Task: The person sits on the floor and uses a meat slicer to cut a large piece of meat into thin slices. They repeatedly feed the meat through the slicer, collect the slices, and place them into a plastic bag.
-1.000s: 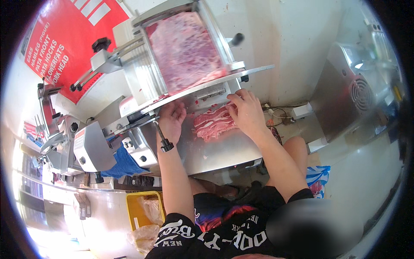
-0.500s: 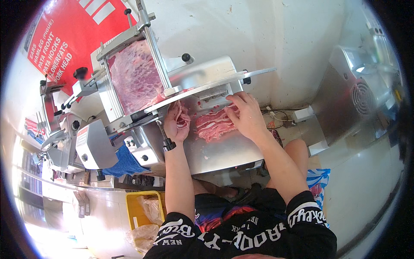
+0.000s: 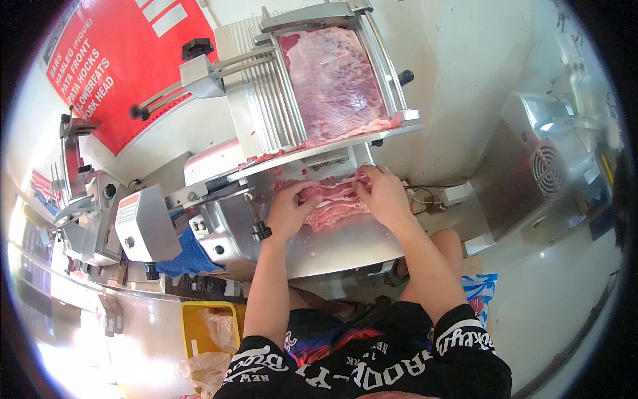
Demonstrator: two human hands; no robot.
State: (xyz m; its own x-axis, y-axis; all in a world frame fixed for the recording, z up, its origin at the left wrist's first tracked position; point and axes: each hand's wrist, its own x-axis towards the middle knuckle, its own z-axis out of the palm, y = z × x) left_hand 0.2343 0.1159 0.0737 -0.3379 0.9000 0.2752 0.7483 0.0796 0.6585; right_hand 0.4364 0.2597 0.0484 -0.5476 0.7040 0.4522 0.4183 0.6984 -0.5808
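Note:
A pile of thin pink, white-streaked meat slices (image 3: 335, 211) lies on the slicer's steel tray (image 3: 345, 256). My left hand (image 3: 289, 206) grips the pile's left end, fingers curled over it. My right hand (image 3: 382, 199) holds the right end, its thumb and fingers bent onto the slices. Both are just below the slicer's long metal guard plate (image 3: 392, 132). Above that, a large block of pink meat (image 3: 332, 80) sits in the slicer's carriage, beside a ribbed metal plate (image 3: 259, 106).
Another slicer (image 3: 90, 223) stands at the left, with a blue cloth (image 3: 189, 256) nearby. A yellow bin (image 3: 193, 336) with plastic bags is below left. A steel machine (image 3: 505, 166), cables and a white adapter (image 3: 455, 194) are at the right. A red sign (image 3: 126, 60) hangs behind.
My left hand has come right from under the blade onto the pile, bringing slices it held. The carriage with the meat block swung left and is now back to the right.

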